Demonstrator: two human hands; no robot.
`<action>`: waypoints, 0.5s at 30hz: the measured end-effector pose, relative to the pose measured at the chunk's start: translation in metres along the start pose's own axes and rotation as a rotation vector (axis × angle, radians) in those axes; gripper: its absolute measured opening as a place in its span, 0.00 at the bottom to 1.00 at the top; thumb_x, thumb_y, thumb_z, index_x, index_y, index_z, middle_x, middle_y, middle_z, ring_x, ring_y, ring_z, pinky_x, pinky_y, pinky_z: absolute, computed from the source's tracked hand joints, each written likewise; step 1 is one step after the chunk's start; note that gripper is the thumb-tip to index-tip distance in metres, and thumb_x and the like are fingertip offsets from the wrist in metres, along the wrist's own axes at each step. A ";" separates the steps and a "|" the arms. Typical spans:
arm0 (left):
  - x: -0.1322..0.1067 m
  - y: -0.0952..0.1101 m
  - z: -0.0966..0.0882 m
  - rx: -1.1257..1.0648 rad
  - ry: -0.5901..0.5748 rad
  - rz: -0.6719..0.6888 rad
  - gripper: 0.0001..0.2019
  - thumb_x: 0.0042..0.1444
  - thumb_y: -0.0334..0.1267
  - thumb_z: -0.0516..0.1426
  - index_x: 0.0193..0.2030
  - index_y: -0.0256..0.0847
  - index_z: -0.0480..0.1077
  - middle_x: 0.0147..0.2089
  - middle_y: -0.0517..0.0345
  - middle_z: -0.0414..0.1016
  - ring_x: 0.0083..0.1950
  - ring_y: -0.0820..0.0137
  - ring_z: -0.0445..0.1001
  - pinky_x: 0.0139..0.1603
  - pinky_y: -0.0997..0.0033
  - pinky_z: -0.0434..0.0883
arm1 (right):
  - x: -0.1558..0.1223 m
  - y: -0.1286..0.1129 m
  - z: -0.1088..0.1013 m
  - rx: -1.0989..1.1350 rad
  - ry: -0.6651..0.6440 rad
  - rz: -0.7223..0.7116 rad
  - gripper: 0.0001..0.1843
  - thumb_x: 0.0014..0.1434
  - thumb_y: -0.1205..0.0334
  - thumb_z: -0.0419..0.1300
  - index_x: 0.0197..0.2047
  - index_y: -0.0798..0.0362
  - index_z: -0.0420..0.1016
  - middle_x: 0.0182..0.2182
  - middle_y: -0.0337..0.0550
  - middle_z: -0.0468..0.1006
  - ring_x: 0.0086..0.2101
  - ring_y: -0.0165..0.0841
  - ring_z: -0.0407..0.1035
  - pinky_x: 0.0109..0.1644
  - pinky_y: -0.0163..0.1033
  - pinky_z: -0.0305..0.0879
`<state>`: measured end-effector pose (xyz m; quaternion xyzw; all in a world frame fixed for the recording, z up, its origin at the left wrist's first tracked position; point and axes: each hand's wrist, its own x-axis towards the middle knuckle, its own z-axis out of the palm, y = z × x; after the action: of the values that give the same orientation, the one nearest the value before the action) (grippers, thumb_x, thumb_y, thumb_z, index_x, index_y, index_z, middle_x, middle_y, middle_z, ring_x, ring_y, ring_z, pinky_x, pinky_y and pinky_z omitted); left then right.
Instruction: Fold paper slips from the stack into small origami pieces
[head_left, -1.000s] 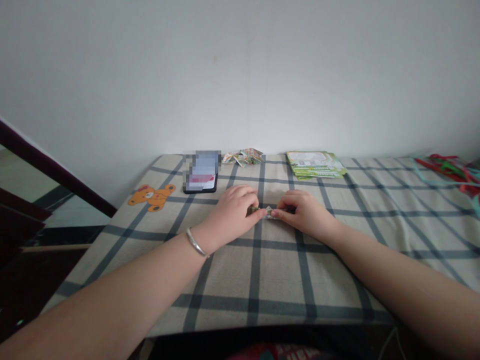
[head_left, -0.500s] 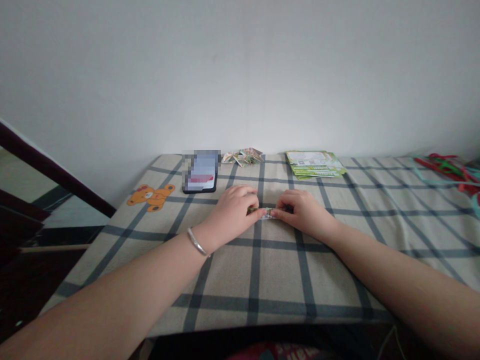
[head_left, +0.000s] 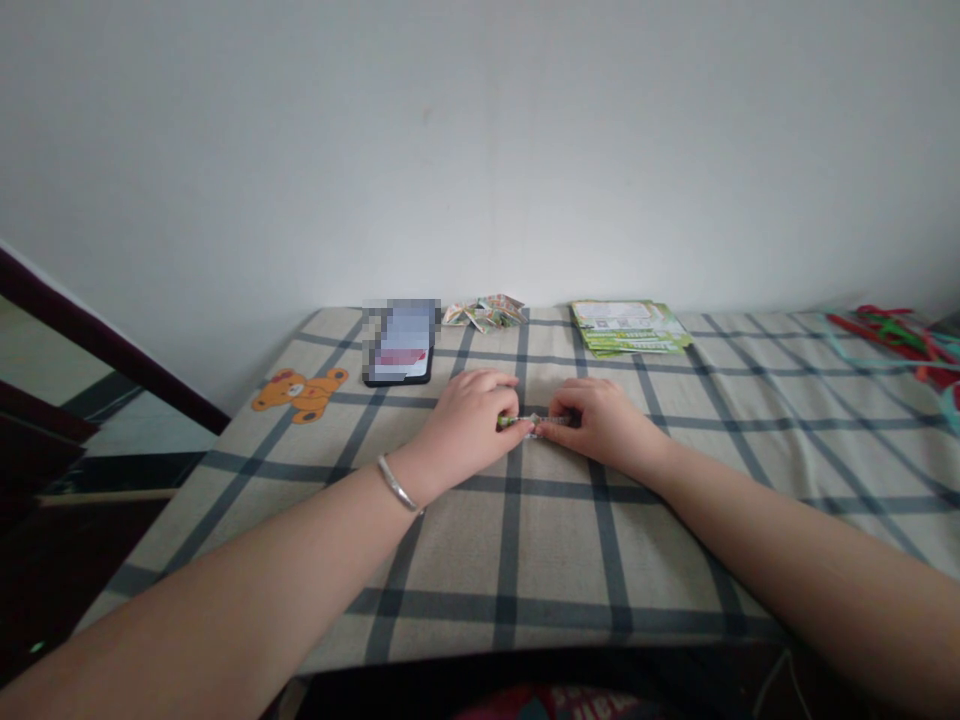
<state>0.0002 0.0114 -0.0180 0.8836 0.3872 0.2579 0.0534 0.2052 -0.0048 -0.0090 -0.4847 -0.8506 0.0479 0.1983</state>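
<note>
A small folded strip of printed paper (head_left: 533, 427) lies between my hands, just over the middle of the checked cloth. My left hand (head_left: 480, 415) pinches its left end between thumb and curled fingers, and a silver bangle circles that wrist. From the other side my right hand (head_left: 592, 418) grips the right end the same way. The thumb tips almost meet at the middle of the strip. Most of the paper is hidden by my fingers, so its full shape does not show.
At the wall lie folded paper pieces (head_left: 486, 313), a stack of green printed sheets (head_left: 632, 328) and a phone (head_left: 399, 345). A bear cutout (head_left: 301, 394) is at the left of the checked tablecloth (head_left: 442, 560). Red and green stringy items (head_left: 892, 335) sit far right.
My thumbs have drawn slightly closer together on the paper strip, and it looks narrower between them. The things along the wall have stayed put.
</note>
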 end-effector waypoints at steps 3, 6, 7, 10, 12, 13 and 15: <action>0.001 0.000 0.000 -0.006 -0.014 -0.013 0.12 0.54 0.40 0.62 0.25 0.39 0.67 0.53 0.52 0.73 0.56 0.59 0.68 0.58 0.53 0.65 | 0.000 0.000 0.001 -0.009 0.001 0.001 0.13 0.57 0.55 0.63 0.26 0.53 0.69 0.25 0.37 0.72 0.28 0.30 0.63 0.33 0.36 0.52; 0.000 0.000 -0.001 -0.006 -0.030 -0.025 0.12 0.55 0.41 0.61 0.25 0.39 0.67 0.54 0.52 0.72 0.57 0.60 0.68 0.59 0.54 0.64 | -0.001 0.002 0.000 -0.014 -0.010 -0.011 0.13 0.58 0.54 0.62 0.27 0.53 0.70 0.26 0.38 0.73 0.29 0.31 0.64 0.35 0.36 0.53; 0.000 0.000 -0.001 -0.004 -0.033 -0.028 0.12 0.55 0.41 0.61 0.25 0.39 0.67 0.54 0.52 0.72 0.57 0.60 0.68 0.59 0.55 0.64 | -0.001 0.003 0.000 -0.012 -0.019 -0.015 0.13 0.58 0.54 0.62 0.27 0.53 0.70 0.26 0.38 0.73 0.30 0.31 0.64 0.35 0.36 0.53; 0.000 -0.001 -0.002 0.001 -0.040 -0.029 0.12 0.56 0.41 0.61 0.25 0.39 0.67 0.53 0.52 0.72 0.56 0.60 0.68 0.58 0.56 0.65 | -0.001 0.006 -0.003 -0.009 -0.045 -0.018 0.14 0.58 0.53 0.62 0.27 0.53 0.71 0.26 0.38 0.74 0.29 0.31 0.64 0.34 0.35 0.53; 0.000 -0.002 -0.002 -0.002 -0.040 -0.018 0.12 0.56 0.41 0.61 0.26 0.39 0.66 0.51 0.53 0.73 0.56 0.61 0.69 0.57 0.56 0.65 | 0.000 0.006 -0.003 -0.023 -0.049 -0.009 0.14 0.59 0.53 0.62 0.27 0.53 0.70 0.25 0.38 0.73 0.28 0.30 0.64 0.33 0.35 0.52; 0.000 -0.003 -0.002 -0.007 -0.039 -0.009 0.12 0.56 0.41 0.61 0.25 0.39 0.65 0.49 0.54 0.73 0.55 0.61 0.69 0.57 0.57 0.66 | 0.000 0.006 -0.003 -0.030 -0.047 -0.002 0.14 0.59 0.53 0.62 0.27 0.53 0.71 0.25 0.38 0.73 0.28 0.30 0.64 0.33 0.35 0.52; 0.000 -0.004 -0.001 -0.021 -0.031 0.006 0.13 0.56 0.39 0.61 0.24 0.40 0.63 0.46 0.56 0.74 0.54 0.63 0.69 0.56 0.58 0.66 | 0.001 0.005 -0.003 -0.035 -0.044 0.016 0.14 0.59 0.54 0.62 0.27 0.53 0.71 0.24 0.38 0.73 0.27 0.30 0.63 0.33 0.35 0.52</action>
<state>-0.0028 0.0137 -0.0185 0.8880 0.3811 0.2483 0.0679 0.2099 -0.0017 -0.0073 -0.4935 -0.8516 0.0451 0.1707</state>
